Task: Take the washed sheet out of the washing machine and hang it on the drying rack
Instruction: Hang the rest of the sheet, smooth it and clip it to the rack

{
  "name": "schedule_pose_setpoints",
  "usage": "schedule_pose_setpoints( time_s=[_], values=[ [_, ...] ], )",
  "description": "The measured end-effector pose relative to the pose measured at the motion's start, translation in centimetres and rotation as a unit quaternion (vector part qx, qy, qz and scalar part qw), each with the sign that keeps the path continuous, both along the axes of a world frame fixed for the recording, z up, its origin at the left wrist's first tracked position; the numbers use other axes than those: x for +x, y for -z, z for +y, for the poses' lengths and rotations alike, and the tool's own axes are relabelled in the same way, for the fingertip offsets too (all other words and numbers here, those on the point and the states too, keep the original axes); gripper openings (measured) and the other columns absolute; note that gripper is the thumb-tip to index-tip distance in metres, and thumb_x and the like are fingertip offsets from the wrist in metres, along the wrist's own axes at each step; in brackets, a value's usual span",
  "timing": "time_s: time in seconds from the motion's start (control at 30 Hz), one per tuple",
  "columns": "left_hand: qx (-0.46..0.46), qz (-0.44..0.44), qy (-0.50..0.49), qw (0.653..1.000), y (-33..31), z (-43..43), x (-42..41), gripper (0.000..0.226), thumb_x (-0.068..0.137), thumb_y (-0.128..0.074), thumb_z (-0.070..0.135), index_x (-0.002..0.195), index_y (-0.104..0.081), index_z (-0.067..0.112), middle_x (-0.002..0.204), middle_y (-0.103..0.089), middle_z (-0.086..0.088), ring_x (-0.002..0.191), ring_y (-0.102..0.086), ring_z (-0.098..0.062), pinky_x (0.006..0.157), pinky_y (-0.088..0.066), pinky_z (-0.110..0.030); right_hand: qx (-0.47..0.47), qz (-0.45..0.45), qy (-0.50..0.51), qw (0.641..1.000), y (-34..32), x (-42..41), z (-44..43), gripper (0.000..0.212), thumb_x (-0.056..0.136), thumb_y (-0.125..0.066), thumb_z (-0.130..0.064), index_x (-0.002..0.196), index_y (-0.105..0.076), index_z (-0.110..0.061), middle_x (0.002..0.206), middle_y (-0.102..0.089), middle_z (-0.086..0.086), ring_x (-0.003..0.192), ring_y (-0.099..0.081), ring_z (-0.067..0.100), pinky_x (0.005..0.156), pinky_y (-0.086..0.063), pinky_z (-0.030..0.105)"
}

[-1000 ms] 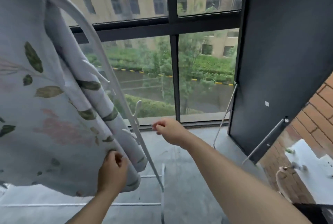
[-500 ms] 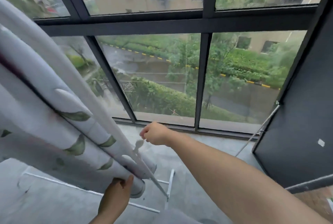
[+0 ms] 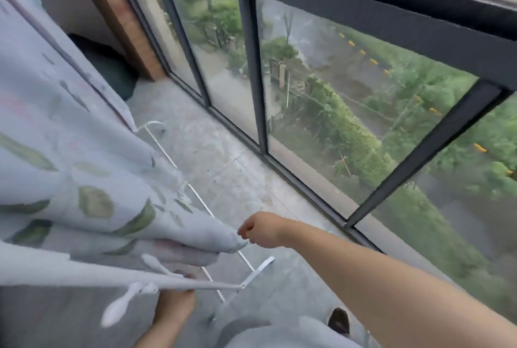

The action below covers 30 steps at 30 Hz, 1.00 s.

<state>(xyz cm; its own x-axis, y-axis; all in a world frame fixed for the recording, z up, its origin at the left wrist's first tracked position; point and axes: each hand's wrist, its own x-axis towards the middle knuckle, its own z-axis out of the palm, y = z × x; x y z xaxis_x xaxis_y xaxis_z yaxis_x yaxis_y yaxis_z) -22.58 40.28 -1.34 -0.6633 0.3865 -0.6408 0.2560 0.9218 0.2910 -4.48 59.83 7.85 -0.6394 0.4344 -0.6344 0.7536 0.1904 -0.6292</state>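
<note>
The pale sheet (image 3: 84, 152) with a green leaf print hangs over the white drying rack (image 3: 84, 275) and fills the left side of the head view. My right hand (image 3: 258, 230) pinches the sheet's lower corner at mid-frame. Lower down, my left hand (image 3: 176, 296) is partly hidden behind the rack's slanted white tube; its fingers seem curled on the sheet's bottom edge. The rack's thin white base bars (image 3: 195, 194) run across the floor beneath the cloth.
Tall dark-framed windows (image 3: 251, 68) stand close on the right, above the grey concrete floor (image 3: 223, 157). White hooks (image 3: 117, 308) stick out from the rack tube. A dark bundle (image 3: 112, 70) lies by the brick pillar (image 3: 120, 17) at the far end. My shoe (image 3: 338, 319) shows at the bottom.
My view swung left and down along the window. My right hand moved in and took the sheet's corner. My left hand stays low on the sheet's edge.
</note>
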Motion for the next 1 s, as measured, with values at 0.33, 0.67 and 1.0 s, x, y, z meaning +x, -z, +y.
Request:
schedule_pose_setpoints(
  time_s=[0.33, 0.67, 1.0],
  values=[
    [0.006, -0.123, -0.203, 0.971, -0.6, 3.3, 9.5, 0.029, 0.093, -0.052, 0.008, 0.064, -0.056, 0.012, 0.053, -0.056, -0.004, 0.041, -0.057, -0.019, 0.043, -0.034, -0.017, 0.039, -0.037, -0.193, 0.980, 2.0, -4.0, 8.0, 0.042, 0.097, -0.040, -0.003, 0.132, -0.062, -0.010, 0.137, -0.060, 0.007, 0.123, -0.057, 0.025, 0.100, -0.044, 0.029],
    [0.116, -0.155, -0.258, 0.947, -2.1, 14.9, 9.1, 0.014, 0.093, -0.054, 0.031, 0.099, -0.057, 0.019, 0.089, -0.067, 0.000, 0.063, -0.069, -0.016, 0.058, -0.043, -0.024, 0.003, -0.045, -0.183, 0.982, 3.9, -11.9, 13.8, 0.039, 0.097, -0.041, -0.001, 0.129, -0.063, -0.008, 0.133, -0.061, 0.007, 0.121, -0.058, 0.024, 0.087, -0.045, 0.023],
    [0.097, -0.084, -0.490, 0.862, 1.0, 24.7, 2.5, 0.010, 0.096, -0.056, 0.019, 0.100, -0.057, 0.010, 0.085, -0.064, -0.007, 0.065, -0.068, -0.027, 0.060, -0.045, -0.029, -0.015, -0.057, -0.316, 0.947, 7.9, -24.2, 26.7, 0.035, 0.097, -0.042, -0.001, 0.123, -0.064, 0.004, 0.128, -0.063, 0.017, 0.118, -0.058, 0.031, 0.093, -0.047, 0.031]
  ],
)
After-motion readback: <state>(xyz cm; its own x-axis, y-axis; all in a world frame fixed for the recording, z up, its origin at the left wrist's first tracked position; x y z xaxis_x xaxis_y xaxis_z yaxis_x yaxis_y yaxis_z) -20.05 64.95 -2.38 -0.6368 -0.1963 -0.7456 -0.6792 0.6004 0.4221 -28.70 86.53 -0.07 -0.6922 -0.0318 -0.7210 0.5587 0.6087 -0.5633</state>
